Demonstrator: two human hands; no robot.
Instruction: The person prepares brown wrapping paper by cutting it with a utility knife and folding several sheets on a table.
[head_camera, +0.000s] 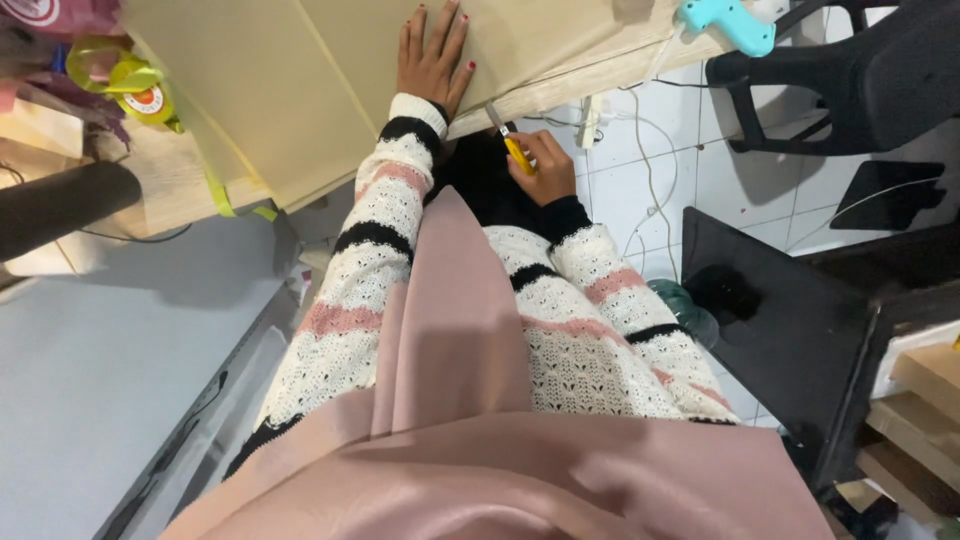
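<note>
My left hand (432, 55) lies flat, fingers spread, on a large cream paper sheet (290, 90) that covers the wooden table (170, 185). My right hand (545, 165) grips yellow-handled scissors (510, 145) at the table's near edge, blades pointing up toward the sheet's edge. Both arms wear a white knitted sweater with black and pink stripes. A pink cloth hangs down in front of me and hides my lap.
A teal glue gun (728, 22) lies at the table's right end, its white cable (650, 170) hanging to the tiled floor. A yellow ribbon roll (135, 85) sits at the left. A black chair (850, 80) and black shelf (790, 330) stand right; a grey board (100, 360) lies left.
</note>
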